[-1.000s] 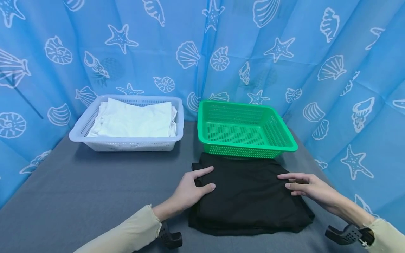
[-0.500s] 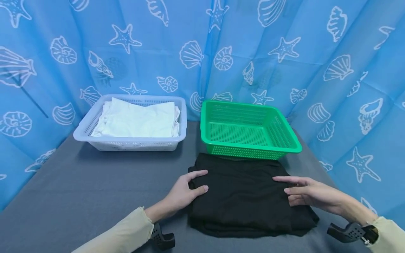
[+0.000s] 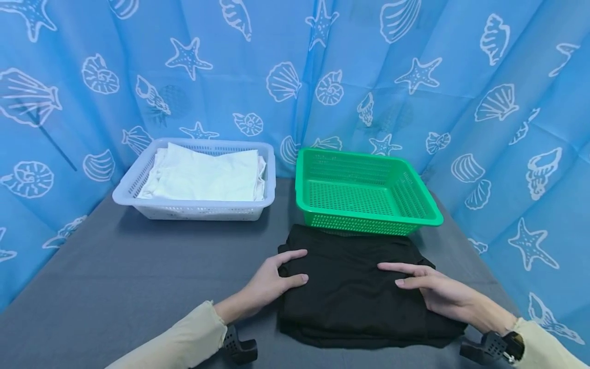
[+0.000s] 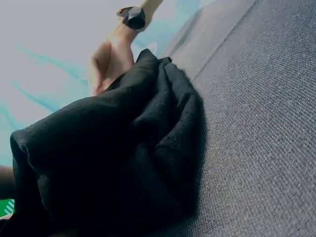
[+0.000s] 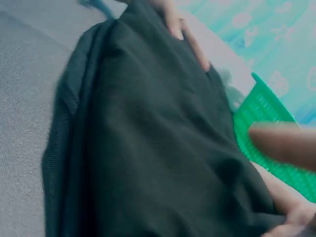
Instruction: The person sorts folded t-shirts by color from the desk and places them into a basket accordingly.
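Observation:
A folded black cloth garment (image 3: 350, 302), with several layers along its front edge, lies on the grey-covered table. My left hand (image 3: 265, 282) rests at its left side, index finger and thumb extended over the top; its other fingers are hidden. From the right, my right hand (image 3: 442, 292) reaches over the cloth with index finger and thumb stretched out. In the right wrist view, part of the right hand (image 5: 284, 195) goes behind the cloth's edge, and one blurred finger (image 5: 281, 143) sticks out above. The left wrist view shows bunched folds of the black garment (image 4: 113, 138).
Directly behind the garment stands a green perforated basket (image 3: 369, 219) with nothing in it. A white basket (image 3: 198, 209) holding folded white cloth (image 3: 207, 177) sits at the back left. A blue shell-patterned curtain (image 3: 230, 61) hangs behind the grey table (image 3: 138, 277).
My right hand has moved left and further over the black garment. The left hand stays at the garment's left side with little movement. The head view has shifted slightly.

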Motion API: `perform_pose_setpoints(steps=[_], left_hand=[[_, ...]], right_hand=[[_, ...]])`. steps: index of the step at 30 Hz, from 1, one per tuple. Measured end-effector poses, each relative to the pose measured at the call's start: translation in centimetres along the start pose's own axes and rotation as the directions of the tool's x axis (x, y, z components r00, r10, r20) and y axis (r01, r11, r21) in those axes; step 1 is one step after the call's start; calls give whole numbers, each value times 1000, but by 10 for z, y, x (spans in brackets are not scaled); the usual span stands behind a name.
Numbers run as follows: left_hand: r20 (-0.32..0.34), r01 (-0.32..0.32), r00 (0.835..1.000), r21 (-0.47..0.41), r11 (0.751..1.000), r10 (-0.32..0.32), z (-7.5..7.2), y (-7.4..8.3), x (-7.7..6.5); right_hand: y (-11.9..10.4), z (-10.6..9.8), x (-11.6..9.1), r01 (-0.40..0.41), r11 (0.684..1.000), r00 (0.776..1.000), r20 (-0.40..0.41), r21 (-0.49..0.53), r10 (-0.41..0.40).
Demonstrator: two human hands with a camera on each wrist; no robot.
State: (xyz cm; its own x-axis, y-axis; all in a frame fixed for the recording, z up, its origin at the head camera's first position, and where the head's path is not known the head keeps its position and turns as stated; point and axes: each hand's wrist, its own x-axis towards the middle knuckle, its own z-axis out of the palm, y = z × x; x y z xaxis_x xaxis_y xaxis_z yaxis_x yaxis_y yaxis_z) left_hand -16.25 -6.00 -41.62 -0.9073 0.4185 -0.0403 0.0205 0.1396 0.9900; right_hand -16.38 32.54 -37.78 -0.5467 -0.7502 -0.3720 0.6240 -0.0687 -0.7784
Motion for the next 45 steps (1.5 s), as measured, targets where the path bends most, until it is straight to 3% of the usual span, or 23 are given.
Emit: perform_pose_setpoints(steps=[3, 9, 16, 25, 28, 36, 45], left_hand=[[-6, 4, 1000, 12, 1000, -4, 1, 1, 1], [-26, -9, 1000, 39, 999, 10, 1, 2, 1], [-29, -72, 997, 38, 997, 73, -2, 6, -3], [-26, -195, 980, 78, 978, 198, -9, 12, -11], [-25, -226, 973, 83, 971, 229, -10, 15, -13], [-23, -235, 971, 59, 970, 237, -11, 19, -13], [-23, -290, 956, 42, 956, 291, -15, 26, -16]], right_hand=[[1, 3, 1, 18, 999, 997, -75, -42, -21], [-5, 10, -3, 55, 995, 991, -119, -85, -65], [-14, 20, -10, 82, 948, 965, -214, -309, -153], [-23, 28, -12, 129, 874, 953, -184, -469, -240], [-25, 29, -13, 136, 864, 952, -177, -484, -249], [-26, 32, -14, 126, 851, 942, -206, -511, -263], [-33, 38, -15, 145, 796, 925, -204, -588, -319]])
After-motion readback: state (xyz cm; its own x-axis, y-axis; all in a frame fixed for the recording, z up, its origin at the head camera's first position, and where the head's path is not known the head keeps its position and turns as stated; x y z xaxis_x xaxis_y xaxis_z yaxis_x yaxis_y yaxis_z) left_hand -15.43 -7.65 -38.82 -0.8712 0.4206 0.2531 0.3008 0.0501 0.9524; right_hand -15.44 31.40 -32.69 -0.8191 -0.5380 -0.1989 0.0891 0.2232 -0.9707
